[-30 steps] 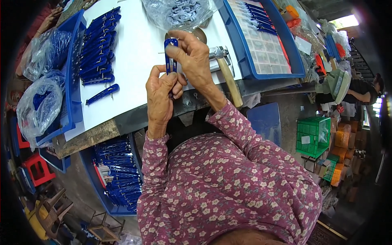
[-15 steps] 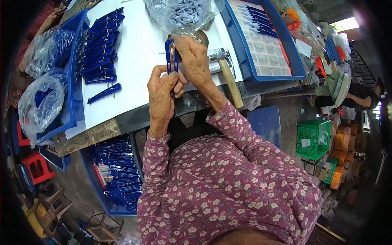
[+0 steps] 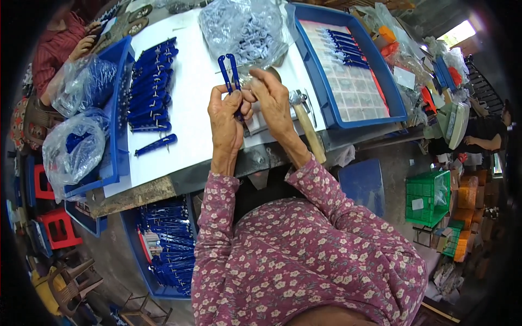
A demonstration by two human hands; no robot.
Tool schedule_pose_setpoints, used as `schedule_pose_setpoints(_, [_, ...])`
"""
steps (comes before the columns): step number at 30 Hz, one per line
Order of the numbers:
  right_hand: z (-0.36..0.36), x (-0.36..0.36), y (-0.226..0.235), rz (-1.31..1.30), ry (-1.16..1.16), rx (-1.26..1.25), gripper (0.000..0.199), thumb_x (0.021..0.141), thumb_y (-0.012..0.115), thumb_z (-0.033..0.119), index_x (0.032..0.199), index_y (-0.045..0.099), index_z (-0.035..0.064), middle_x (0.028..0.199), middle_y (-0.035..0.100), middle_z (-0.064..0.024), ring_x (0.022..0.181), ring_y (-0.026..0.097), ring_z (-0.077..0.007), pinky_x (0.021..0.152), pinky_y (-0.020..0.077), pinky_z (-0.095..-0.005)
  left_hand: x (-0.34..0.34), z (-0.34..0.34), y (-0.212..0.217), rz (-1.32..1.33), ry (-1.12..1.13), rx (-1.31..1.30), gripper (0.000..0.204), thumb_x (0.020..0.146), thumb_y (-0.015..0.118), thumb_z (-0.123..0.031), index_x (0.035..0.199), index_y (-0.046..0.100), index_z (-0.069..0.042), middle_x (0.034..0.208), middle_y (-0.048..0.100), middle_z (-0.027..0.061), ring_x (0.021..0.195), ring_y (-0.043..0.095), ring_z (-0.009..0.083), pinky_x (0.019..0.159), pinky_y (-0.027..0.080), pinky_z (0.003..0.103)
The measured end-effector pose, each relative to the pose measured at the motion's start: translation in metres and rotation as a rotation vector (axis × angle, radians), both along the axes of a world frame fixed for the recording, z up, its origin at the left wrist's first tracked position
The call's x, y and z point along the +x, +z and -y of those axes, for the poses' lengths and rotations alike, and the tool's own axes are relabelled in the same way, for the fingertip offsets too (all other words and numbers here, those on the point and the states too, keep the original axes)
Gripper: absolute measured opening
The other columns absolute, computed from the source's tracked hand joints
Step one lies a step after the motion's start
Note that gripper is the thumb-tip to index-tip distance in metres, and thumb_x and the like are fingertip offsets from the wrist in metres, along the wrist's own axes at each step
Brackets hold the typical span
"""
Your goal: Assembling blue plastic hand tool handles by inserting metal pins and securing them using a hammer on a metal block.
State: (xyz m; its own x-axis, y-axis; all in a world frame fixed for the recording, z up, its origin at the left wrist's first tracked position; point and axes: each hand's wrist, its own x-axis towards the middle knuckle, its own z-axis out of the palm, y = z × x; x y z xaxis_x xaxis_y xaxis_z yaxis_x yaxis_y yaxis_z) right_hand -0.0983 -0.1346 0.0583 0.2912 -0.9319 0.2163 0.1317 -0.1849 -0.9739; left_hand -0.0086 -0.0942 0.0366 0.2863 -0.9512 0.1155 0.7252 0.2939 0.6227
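Observation:
My left hand (image 3: 226,113) is closed around the lower end of a blue two-sided handle (image 3: 235,70). Its two long arms stand upright and slightly apart, and a thin metal pin sticks out sideways. Just to the right is my right hand (image 3: 276,106), its fingers bent and smeared by motion beside the handle; whether they hold anything is unclear. Partly behind that hand sits a round brown dish (image 3: 274,74). A hammer with a wooden handle (image 3: 310,133) lies at the table's front edge, right of my right hand.
Many similar blue handles (image 3: 149,89) lie stacked left on white paper (image 3: 187,81). A plastic bag of pale parts (image 3: 247,41) is behind my hands. Blue trays (image 3: 326,103) flank the work area; another blue tray (image 3: 133,255) sits below. A co-worker's hand (image 3: 82,48) shows far left.
My right hand has drawn back from the handle's top, down and to the right. The handle's two arms now stand more visibly apart in my left hand. The whole view has shifted slightly.

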Motion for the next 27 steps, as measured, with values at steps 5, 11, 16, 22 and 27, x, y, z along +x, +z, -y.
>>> schedule_pose_setpoints(5, [0.004,-0.010,-0.003,0.070,0.028,0.015,0.030,0.091,0.042,0.012,0.111,0.048,-0.0094,0.076,0.059,-0.0061,0.061,0.050,-0.0072,0.056,0.0424,-0.0201,-0.008,0.021,-0.002,-0.077,0.002,0.000,0.012,0.086,0.050,-0.004,0.094,0.041,-0.003,0.073,0.054,0.0096,0.058,0.048,0.0120,0.048,0.040,0.023])
schedule_pose_setpoints(11, [0.012,-0.022,-0.005,0.099,0.028,0.035,0.025,0.089,0.045,0.010,0.105,0.055,-0.0069,0.072,0.057,-0.0027,0.059,0.046,-0.0049,0.053,0.0391,-0.0183,-0.020,0.031,-0.001,-0.026,-0.009,0.037,0.011,0.085,0.049,-0.003,0.094,0.042,-0.002,0.072,0.053,0.0075,0.059,0.051,0.0122,0.051,0.045,0.024])
schedule_pose_setpoints(16, [0.016,-0.031,-0.006,0.042,-0.034,0.006,0.023,0.088,0.048,0.008,0.102,0.056,-0.0071,0.066,0.053,-0.0010,0.057,0.046,-0.0049,0.051,0.0377,-0.0183,-0.029,0.036,-0.002,-0.027,-0.048,0.047,0.012,0.085,0.050,-0.004,0.095,0.043,-0.002,0.072,0.053,0.0068,0.058,0.052,0.0118,0.051,0.045,0.025])
schedule_pose_setpoints(22, [0.021,-0.042,-0.009,0.046,-0.047,0.022,0.022,0.085,0.048,0.010,0.094,0.059,-0.0066,0.065,0.056,-0.0050,0.055,0.053,-0.0087,0.049,0.0449,-0.0213,-0.037,0.036,-0.001,-0.042,-0.095,0.030,0.013,0.086,0.049,-0.005,0.096,0.042,-0.001,0.072,0.053,0.0073,0.059,0.052,0.0120,0.051,0.044,0.025])
schedule_pose_setpoints(27, [0.016,-0.043,-0.006,0.005,-0.076,0.023,0.021,0.084,0.049,0.011,0.091,0.059,-0.0065,0.063,0.057,-0.0052,0.051,0.053,-0.0093,0.046,0.0447,-0.0216,-0.039,0.032,-0.002,0.007,-0.097,0.019,0.016,0.087,0.050,-0.007,0.099,0.040,-0.002,0.072,0.052,0.0068,0.058,0.049,0.0114,0.050,0.041,0.024])
